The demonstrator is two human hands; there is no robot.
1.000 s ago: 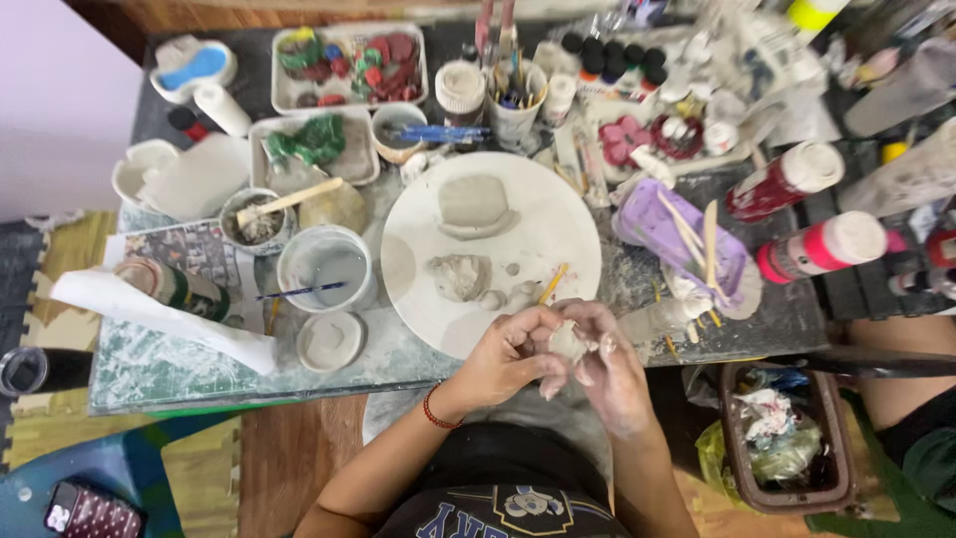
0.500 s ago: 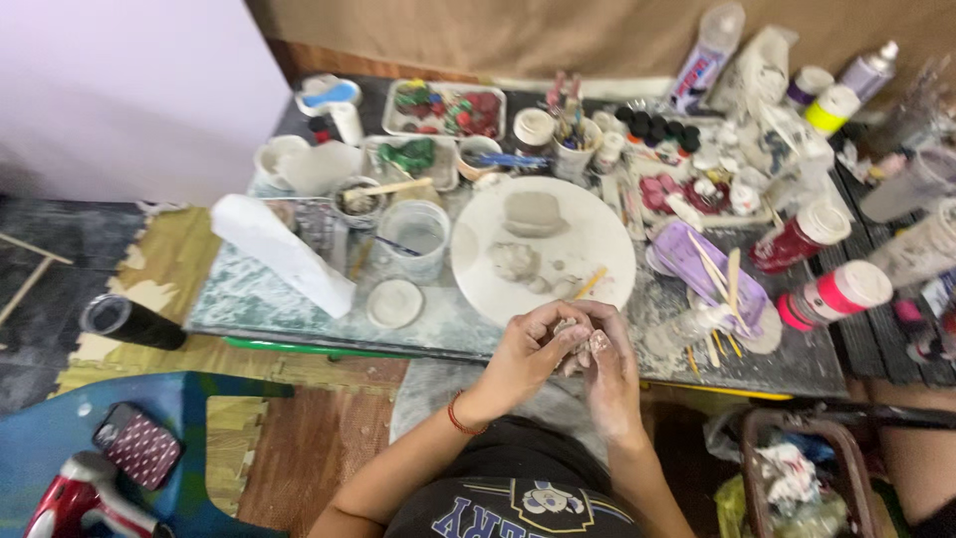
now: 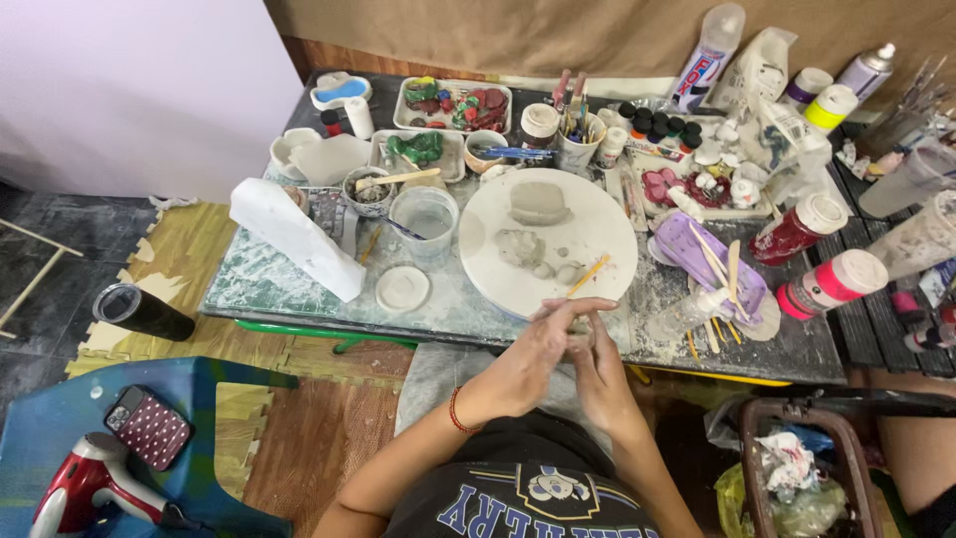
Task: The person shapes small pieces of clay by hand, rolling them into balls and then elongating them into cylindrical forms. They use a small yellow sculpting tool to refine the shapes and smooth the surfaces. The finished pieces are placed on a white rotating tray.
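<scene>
My left hand [image 3: 533, 351] and my right hand [image 3: 597, 359] are pressed together over a small grey lump of clay [image 3: 581, 337] just below the table's front edge. The clay is mostly hidden between my palms and fingers. Right above my hands lies a round white board [image 3: 597, 224] carrying a flat clay slab [image 3: 538, 201], a rough clay lump [image 3: 521, 246], a few small clay balls [image 3: 558, 271] and a yellow wooden stick [image 3: 589, 275].
A low paint-stained table [image 3: 269, 284] holds a clear water cup [image 3: 424, 219], a white lid [image 3: 402, 289], a white roll [image 3: 294, 237], trays of coloured pieces, brush cups, paint bottles [image 3: 835, 283] and a purple tray [image 3: 712, 264]. On the floor: a black tumbler [image 3: 142, 311], a phone [image 3: 146, 426], a bin [image 3: 802, 468].
The camera has tilted back, so the table sits lower and the far wall shows more. My hands stay together on the clay, fingers shifting slightly.
</scene>
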